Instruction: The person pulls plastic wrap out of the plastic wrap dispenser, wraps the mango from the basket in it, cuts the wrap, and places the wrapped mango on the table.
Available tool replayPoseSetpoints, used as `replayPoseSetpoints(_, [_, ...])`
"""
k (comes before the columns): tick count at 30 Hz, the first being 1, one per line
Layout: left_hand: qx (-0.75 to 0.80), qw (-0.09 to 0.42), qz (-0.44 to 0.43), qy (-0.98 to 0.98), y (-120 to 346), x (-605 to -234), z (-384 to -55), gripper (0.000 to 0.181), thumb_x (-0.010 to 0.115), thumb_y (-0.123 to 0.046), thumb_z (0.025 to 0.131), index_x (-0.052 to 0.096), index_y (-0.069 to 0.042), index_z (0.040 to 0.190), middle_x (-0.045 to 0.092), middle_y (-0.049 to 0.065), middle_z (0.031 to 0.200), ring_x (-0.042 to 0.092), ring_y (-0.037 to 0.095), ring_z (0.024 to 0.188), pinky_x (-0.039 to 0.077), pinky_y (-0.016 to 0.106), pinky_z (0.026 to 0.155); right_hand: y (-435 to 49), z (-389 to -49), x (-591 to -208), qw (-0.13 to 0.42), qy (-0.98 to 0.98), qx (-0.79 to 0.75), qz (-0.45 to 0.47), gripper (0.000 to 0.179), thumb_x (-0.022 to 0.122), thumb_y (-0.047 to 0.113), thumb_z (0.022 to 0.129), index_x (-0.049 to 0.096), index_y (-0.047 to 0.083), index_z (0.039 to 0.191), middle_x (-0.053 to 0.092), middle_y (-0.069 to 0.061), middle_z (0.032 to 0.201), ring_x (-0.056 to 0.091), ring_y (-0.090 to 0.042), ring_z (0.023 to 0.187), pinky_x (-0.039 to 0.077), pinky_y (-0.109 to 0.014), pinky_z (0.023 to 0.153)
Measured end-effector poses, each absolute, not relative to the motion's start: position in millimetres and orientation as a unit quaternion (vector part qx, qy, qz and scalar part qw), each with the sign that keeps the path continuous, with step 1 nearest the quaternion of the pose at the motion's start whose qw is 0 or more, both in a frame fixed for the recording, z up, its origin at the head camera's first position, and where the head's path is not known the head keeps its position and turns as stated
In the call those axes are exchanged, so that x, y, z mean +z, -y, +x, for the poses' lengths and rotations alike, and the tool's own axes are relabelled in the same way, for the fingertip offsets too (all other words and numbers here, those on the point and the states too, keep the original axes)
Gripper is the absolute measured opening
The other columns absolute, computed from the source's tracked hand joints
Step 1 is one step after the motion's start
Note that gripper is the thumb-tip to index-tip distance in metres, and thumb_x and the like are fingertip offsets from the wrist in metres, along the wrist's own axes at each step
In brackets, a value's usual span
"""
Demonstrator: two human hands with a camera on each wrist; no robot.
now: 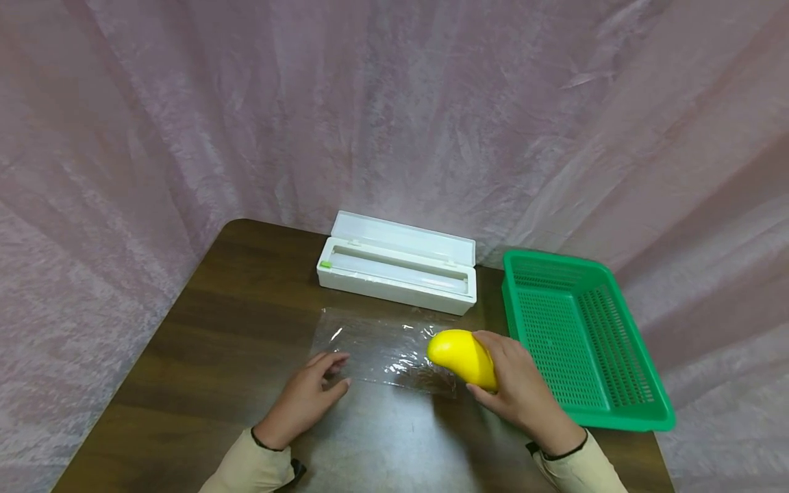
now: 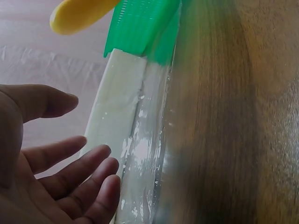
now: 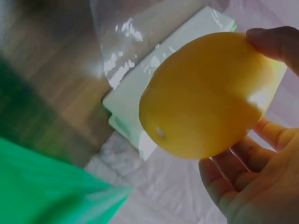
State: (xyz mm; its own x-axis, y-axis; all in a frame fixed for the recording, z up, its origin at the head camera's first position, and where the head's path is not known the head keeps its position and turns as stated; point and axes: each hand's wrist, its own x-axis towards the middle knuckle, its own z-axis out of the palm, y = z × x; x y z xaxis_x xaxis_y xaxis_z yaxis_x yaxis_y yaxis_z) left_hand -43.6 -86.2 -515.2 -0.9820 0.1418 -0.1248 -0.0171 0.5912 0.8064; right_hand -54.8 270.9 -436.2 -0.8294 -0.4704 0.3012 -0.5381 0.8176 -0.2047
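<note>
Two hands [image 1: 304, 395] [image 1: 520, 383]; one each of fruit [image 1: 461, 353], film [image 1: 366, 346], box [image 1: 394, 288], basket [image 1: 555, 342].

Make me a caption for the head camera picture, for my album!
Right-hand grip on a yellow fruit, with clear film, an open white box and a green basket on the table.

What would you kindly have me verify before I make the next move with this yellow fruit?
1. Yellow fruit held in the right grip: ok, thumb and fingers are on it.
2. Left grip free: ok, it holds nothing.
3. Clear film spread out on the table: ok.
4. Film separate from the white dispenser: cannot tell, its transparent far edge is hard to make out.
5. Fruit set down on the film: not ok, it is held above the table.
6. Dispenser lid closed: not ok, it stands open.
</note>
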Motion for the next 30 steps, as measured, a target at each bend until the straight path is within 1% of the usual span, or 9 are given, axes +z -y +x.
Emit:
replayPoseSetpoints(6, [0.469, 0.094, 0.042, -0.877, 82, -515, -44, 0.056, 0.076, -0.021, 0.090, 0.056, -0.016, 0.143, 0.064, 0.001, 0.130, 0.061, 0.018, 0.118, 0.052, 0.041, 0.096, -259, -49, -448, 0.090, 0.946, 0.159, 0.269, 0.086, 0.093, 0.028, 0.067, 0.050, 0.005, 0.138, 0.062, -0.012, 0.128, 0.059, -0.032, 0.113, 0.052, -0.052, 0.093])
replayPoseSetpoints(10, [0.470, 0.095, 0.064, -0.875, 76, -514, -46, 0.065, 0.079, -0.021, 0.088, 0.052, -0.017, 0.147, 0.063, 0.002, 0.134, 0.060, 0.019, 0.121, 0.052, 0.041, 0.096, -252, -45, -458, 0.078, 0.941, 0.172, 0.280, 0.084, 0.092, 0.026, 0.069, 0.049, 0.005, 0.138, 0.060, -0.013, 0.131, 0.060, -0.032, 0.115, 0.052, -0.052, 0.095])
replayPoseSetpoints(16, [0.474, 0.105, 0.099, -0.868, 68, -511, -45, 0.072, 0.081, -0.022, 0.085, 0.048, -0.020, 0.150, 0.060, 0.001, 0.142, 0.061, 0.023, 0.122, 0.053, 0.044, 0.097, -240, -38, -468, 0.046, 0.940, 0.194, 0.277, 0.083, 0.091, 0.025, 0.072, 0.049, 0.006, 0.141, 0.057, -0.012, 0.134, 0.060, -0.028, 0.117, 0.056, -0.047, 0.095])
replayPoseSetpoints(19, [0.481, 0.114, 0.113, -0.862, 66, -511, -43, 0.073, 0.081, -0.022, 0.085, 0.048, -0.020, 0.150, 0.058, 0.000, 0.143, 0.062, 0.025, 0.118, 0.053, 0.045, 0.095, -234, -34, -472, 0.024, 0.942, 0.195, 0.272, 0.081, 0.090, 0.028, 0.074, 0.049, 0.009, 0.142, 0.056, -0.011, 0.137, 0.059, -0.028, 0.119, 0.056, -0.047, 0.096])
replayPoseSetpoints(23, [0.484, 0.122, 0.136, -0.856, 62, -511, -41, 0.074, 0.082, -0.023, 0.085, 0.047, -0.017, 0.150, 0.057, 0.004, 0.143, 0.063, 0.026, 0.112, 0.055, 0.046, 0.093, -227, -33, -476, -0.002, 0.942, 0.191, 0.277, 0.079, 0.087, 0.032, 0.076, 0.050, 0.013, 0.143, 0.056, -0.009, 0.140, 0.058, -0.029, 0.123, 0.052, -0.051, 0.101])
replayPoseSetpoints(26, [0.475, 0.126, 0.155, -0.857, 59, -512, -40, 0.074, 0.081, -0.024, 0.086, 0.047, -0.017, 0.151, 0.056, 0.005, 0.143, 0.064, 0.026, 0.108, 0.056, 0.044, 0.091, -223, -32, -480, -0.001, 0.938, 0.188, 0.292, 0.079, 0.087, 0.033, 0.076, 0.051, 0.012, 0.143, 0.057, -0.009, 0.139, 0.058, -0.030, 0.125, 0.050, -0.053, 0.102])
replayPoseSetpoints(30, [0.454, 0.126, 0.175, -0.864, 54, -512, -38, 0.074, 0.082, -0.027, 0.085, 0.047, -0.020, 0.151, 0.054, 0.002, 0.145, 0.064, 0.023, 0.106, 0.056, 0.038, 0.088, -220, -29, -485, 0.001, 0.936, 0.191, 0.295, 0.080, 0.087, 0.033, 0.075, 0.051, 0.013, 0.143, 0.057, -0.009, 0.139, 0.058, -0.030, 0.124, 0.050, -0.054, 0.102])
